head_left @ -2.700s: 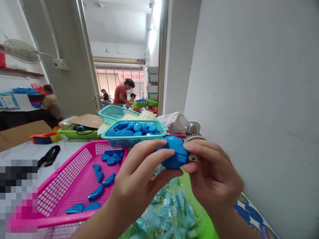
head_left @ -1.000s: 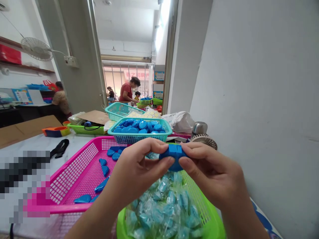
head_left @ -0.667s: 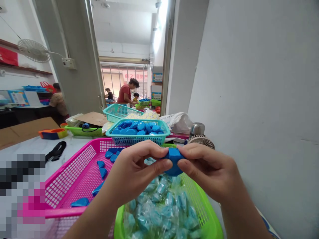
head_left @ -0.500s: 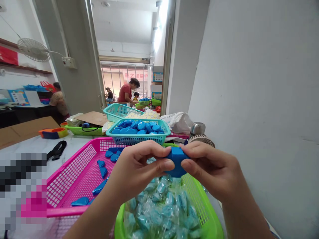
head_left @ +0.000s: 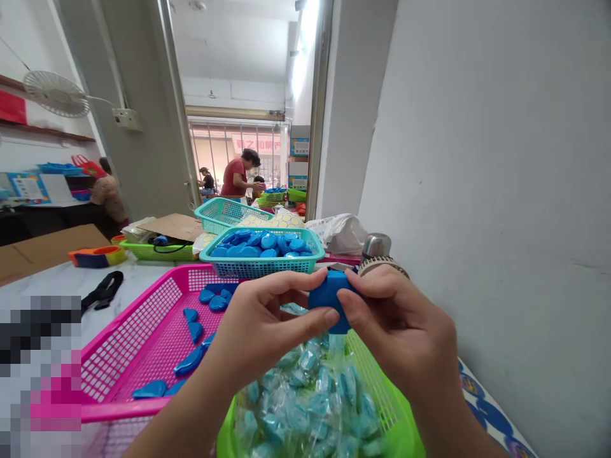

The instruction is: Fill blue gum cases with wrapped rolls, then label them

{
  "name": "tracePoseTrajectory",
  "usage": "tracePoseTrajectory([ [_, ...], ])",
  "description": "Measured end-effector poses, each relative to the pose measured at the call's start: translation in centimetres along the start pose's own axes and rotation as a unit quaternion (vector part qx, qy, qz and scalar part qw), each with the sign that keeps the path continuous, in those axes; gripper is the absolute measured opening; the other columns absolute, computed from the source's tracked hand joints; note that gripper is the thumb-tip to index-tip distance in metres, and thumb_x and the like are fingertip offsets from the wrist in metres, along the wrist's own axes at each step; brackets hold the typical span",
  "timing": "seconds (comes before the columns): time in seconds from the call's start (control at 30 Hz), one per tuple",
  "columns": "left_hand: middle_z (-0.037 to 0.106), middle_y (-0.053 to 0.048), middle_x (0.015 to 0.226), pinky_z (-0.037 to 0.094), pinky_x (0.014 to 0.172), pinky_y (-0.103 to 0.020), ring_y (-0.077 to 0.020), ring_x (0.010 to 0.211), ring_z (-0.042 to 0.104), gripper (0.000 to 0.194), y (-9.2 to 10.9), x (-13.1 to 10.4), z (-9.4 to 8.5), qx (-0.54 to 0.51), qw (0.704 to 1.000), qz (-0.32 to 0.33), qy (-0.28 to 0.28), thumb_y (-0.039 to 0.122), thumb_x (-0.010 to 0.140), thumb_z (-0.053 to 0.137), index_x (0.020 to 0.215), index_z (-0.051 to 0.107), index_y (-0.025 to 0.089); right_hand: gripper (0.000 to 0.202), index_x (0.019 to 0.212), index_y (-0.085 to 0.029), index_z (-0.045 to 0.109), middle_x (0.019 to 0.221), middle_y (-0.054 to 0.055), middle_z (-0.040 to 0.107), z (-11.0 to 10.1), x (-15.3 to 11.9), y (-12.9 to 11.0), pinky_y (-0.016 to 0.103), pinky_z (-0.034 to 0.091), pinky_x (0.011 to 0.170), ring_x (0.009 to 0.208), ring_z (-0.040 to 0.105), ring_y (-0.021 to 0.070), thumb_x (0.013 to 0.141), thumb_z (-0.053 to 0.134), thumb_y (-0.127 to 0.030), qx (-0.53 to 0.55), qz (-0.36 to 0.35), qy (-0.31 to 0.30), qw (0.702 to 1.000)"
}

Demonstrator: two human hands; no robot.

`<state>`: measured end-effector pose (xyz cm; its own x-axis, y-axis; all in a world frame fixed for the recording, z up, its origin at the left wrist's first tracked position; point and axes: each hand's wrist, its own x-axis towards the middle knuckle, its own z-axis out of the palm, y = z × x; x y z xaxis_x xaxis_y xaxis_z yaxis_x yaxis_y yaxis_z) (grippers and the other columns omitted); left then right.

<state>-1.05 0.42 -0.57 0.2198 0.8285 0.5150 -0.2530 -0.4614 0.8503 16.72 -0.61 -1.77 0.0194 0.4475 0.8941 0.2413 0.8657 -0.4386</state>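
A small blue plastic piece (head_left: 328, 300) with rounded sides is held up in front of me between both hands. My left hand (head_left: 265, 318) pinches it from the left with thumb and forefinger. From the right, the thumb and fingers of my right hand (head_left: 405, 331) grip it too. Below them stands a green basket (head_left: 398, 407) holding many light-blue pieces in clear wrappers (head_left: 310, 401). A pink basket (head_left: 157, 346) to the left contains several loose blue pieces (head_left: 191, 360). Farther back, a turquoise basket (head_left: 262, 267) is heaped with similar blue pieces (head_left: 248, 245).
Behind sit another turquoise basket (head_left: 219, 213), a white plastic bag (head_left: 344, 232), a metal flask (head_left: 377, 245) and a small fan (head_left: 384, 266). A black strap (head_left: 102, 289) and an orange-and-blue ring (head_left: 98, 256) lie at left. A wall (head_left: 501, 191) bounds the right; people work beyond the doorway.
The blue piece has been turned between my fingers, its rounded part now higher, and it sits slightly farther left. My left thumb has moved across its lower front. The view has shifted a little.
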Motion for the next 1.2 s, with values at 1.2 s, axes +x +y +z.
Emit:
tracePoseTrajectory([
  [1.2,0.08,-0.006,0.094,0.066,0.073,-0.026,-0.0206,0.09,0.074,0.034,1.9,-0.4,-0.5,-0.03,0.999,-0.003,0.031,0.027,0.08,0.086,0.113,0.077,0.021,0.051,0.12,-0.042,0.074,0.136,0.0,0.062,-1.0,0.2,0.2,0.037,0.061,0.099,0.122,0.064,0.0223,0.086,0.071,-0.005,0.037,-0.03,-0.115,0.992],
])
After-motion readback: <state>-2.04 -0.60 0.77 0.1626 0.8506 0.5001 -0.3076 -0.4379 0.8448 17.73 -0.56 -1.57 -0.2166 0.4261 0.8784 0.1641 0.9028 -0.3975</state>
